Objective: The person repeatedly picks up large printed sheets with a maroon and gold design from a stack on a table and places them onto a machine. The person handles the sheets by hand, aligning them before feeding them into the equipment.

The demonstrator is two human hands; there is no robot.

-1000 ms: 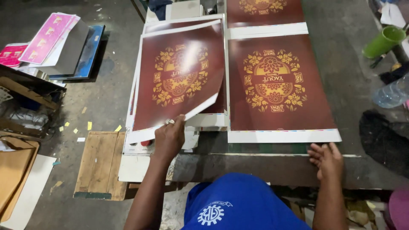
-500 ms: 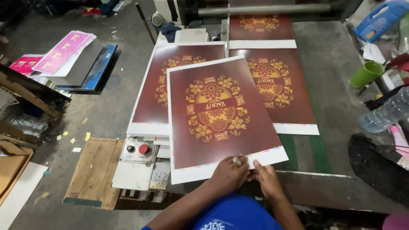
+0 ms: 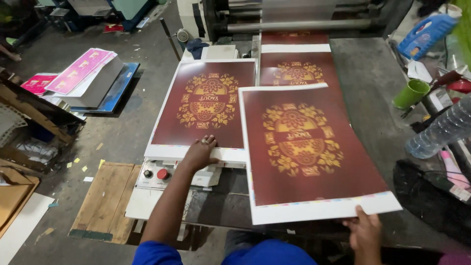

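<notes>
Right hand (image 3: 365, 234) grip clenched on maroon printed sheet (image 3: 309, 147); left hand (image 3: 200, 153) (grip released) flat on stack (image 3: 196, 152).

Three big dark red printed sheets (image 3: 314, 152) with gold flower patterns lie in the middle, one near and right, one left (image 3: 206, 103), one far (image 3: 297, 71), while pink printed sheets (image 3: 81, 68) sit far left and a blue jug (image 3: 426, 33) stands far right.
</notes>
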